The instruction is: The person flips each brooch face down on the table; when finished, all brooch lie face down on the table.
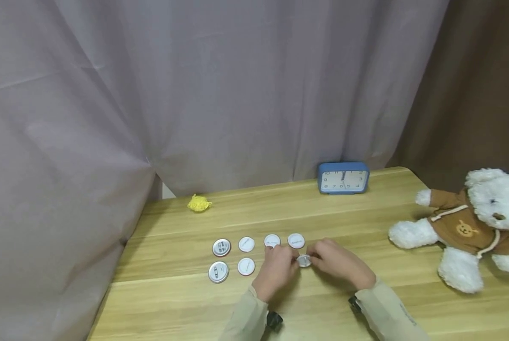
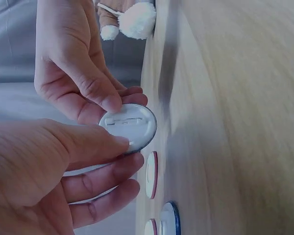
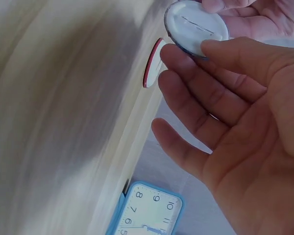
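Observation:
A round pin-back button badge (image 1: 304, 260) is held just above the table, its white back and metal pin facing up. My left hand (image 1: 276, 269) pinches one side, with the thumb on the back and fingers beneath, as the left wrist view shows. My right hand (image 1: 338, 263) pinches the opposite edge between thumb and fingers; its other fingers (image 3: 179, 147) spread loosely. Beyond the hands lie two more badges, one white-backed badge (image 1: 296, 240) and another badge (image 1: 272, 240) partly covered by my left hand. The held badge's front is hidden.
Left of the hands lie white-backed badges (image 1: 246, 266) and silver-backed badges (image 1: 218, 272), all pin side up. Yellow tangled string (image 1: 199, 203) sits at the back left, a blue clock (image 1: 343, 178) at the back right. A teddy bear (image 1: 467, 227) sits at the right edge.

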A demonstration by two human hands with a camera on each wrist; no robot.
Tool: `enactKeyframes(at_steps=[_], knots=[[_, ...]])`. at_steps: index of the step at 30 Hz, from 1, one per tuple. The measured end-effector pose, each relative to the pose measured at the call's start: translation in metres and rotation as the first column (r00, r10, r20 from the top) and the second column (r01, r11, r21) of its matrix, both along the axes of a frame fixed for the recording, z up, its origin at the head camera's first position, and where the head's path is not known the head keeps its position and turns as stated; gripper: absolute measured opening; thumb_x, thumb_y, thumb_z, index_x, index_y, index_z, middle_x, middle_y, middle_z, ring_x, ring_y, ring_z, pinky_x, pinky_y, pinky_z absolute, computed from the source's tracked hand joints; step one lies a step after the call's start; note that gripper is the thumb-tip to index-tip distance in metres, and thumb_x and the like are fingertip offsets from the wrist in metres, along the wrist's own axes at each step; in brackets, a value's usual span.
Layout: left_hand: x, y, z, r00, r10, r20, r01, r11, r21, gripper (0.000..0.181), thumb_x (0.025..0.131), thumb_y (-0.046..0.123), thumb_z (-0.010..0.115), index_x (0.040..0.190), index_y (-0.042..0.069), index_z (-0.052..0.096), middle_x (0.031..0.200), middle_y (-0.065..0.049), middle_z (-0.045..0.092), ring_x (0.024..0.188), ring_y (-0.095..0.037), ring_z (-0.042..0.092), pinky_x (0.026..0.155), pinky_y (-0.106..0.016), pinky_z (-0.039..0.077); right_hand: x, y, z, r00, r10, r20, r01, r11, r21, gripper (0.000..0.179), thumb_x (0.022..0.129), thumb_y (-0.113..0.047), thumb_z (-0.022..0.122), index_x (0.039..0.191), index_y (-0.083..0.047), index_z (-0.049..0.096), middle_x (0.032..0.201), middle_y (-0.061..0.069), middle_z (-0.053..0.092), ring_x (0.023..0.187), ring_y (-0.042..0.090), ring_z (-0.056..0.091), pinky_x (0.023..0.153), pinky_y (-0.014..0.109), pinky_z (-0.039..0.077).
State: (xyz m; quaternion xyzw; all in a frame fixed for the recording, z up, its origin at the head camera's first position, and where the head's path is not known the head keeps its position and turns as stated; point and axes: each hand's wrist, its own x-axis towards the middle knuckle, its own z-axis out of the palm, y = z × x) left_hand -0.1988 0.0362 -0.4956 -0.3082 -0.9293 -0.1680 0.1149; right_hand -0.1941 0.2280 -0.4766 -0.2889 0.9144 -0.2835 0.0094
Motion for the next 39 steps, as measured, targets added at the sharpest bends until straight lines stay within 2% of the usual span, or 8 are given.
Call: enactKeyframes(at_steps=[5,7,10,14,21,27,33,39], knots=[[0.0,0.0,0.0,0.997,0.028,0.069,-0.032,0.998,0.051,0.009,0.077,0.007,0.075,0.079,0.016,0.073,0.074,0.009,0.07,0.067,-0.012,0.062,0.07,-0.041,0.046,-0.001,-0.005,-0.002,1.0,-0.017,0.001,0.018,1.0,-0.024,0.012,0.085,0.002,0.067,0.088,-0.009,0.07,0.07,-0.011,0.059,0.062,0.0,0.049,0.059,0.025,0.048],[0.0,0.001,0.0,0.995,0.037,0.091,-0.044,0.997,0.069,0.012,0.076,0.006,0.075,0.086,0.013,0.073,0.079,0.008,0.072,0.071,-0.014,0.065,0.073,-0.043,0.047,-0.002,-0.006,-0.003,1.0,-0.024,-0.006,0.024,0.999,-0.038,0.014,0.083,0.004,0.067,0.091,-0.007,0.068,0.068,-0.012,0.058,0.06,0.0,0.048,0.058,0.024,0.046],[-0.002,0.003,0.001,0.992,0.04,0.118,-0.05,0.995,0.082,0.016,0.077,0.005,0.074,0.091,0.01,0.069,0.075,0.008,0.069,0.071,-0.014,0.064,0.075,-0.046,0.048,-0.003,-0.006,-0.001,0.999,-0.045,-0.025,0.044,0.998,-0.04,0.016,0.081,0.006,0.068,0.089,-0.007,0.064,0.065,-0.013,0.052,0.058,0.001,0.044,0.055,0.024,0.043],[-0.004,0.005,0.002,0.993,0.049,0.112,-0.057,0.996,0.066,0.017,0.076,0.005,0.075,0.088,0.012,0.065,0.067,0.008,0.063,0.067,-0.013,0.06,0.074,-0.047,0.048,-0.005,-0.006,0.0,0.997,-0.065,-0.035,0.065,0.998,-0.012,0.018,0.079,0.004,0.07,0.087,-0.009,0.061,0.065,-0.012,0.048,0.059,0.003,0.042,0.056,0.024,0.041],[-0.003,0.008,-0.003,0.997,0.078,-0.005,-0.078,0.997,-0.027,0.02,0.073,0.01,0.081,0.078,0.014,0.061,0.067,0.004,0.062,0.067,-0.017,0.063,0.076,-0.049,0.047,-0.009,-0.011,-0.004,0.998,-0.066,0.007,0.066,0.998,-0.004,0.022,0.073,0.007,0.069,0.081,-0.011,0.059,0.067,-0.011,0.049,0.061,0.005,0.045,0.058,0.025,0.042],[0.0,0.01,-0.005,0.995,0.102,-0.003,-0.102,0.99,-0.092,0.023,0.07,0.016,0.083,0.074,0.015,0.06,0.065,0.004,0.062,0.066,-0.016,0.062,0.074,-0.047,0.045,-0.01,-0.013,-0.008,0.997,-0.071,-0.014,0.071,0.997,0.023,0.024,0.067,0.008,0.07,0.077,-0.011,0.058,0.064,-0.011,0.048,0.059,0.005,0.043,0.056,0.025,0.04],[0.0,0.013,-0.005,0.99,0.142,-0.002,-0.14,0.978,-0.157,0.021,0.072,0.021,0.082,0.07,0.015,0.062,0.073,0.001,0.064,0.074,-0.021,0.059,0.073,-0.047,0.043,-0.012,-0.017,-0.009,0.993,-0.114,0.034,0.112,0.992,0.064,0.022,0.068,0.009,0.068,0.075,-0.01,0.06,0.067,-0.007,0.054,0.062,0.01,0.048,0.06,0.028,0.044],[-0.001,0.013,-0.006,0.986,0.162,0.029,-0.156,0.974,-0.162,0.022,0.075,0.021,0.081,0.066,0.016,0.062,0.079,0.0,0.066,0.08,-0.024,0.058,0.077,-0.052,0.043,-0.014,-0.02,-0.007,0.987,-0.143,0.068,0.138,0.987,0.079,0.02,0.069,0.008,0.068,0.072,-0.01,0.061,0.067,-0.006,0.054,0.063,0.011,0.049,0.062,0.031,0.045]])
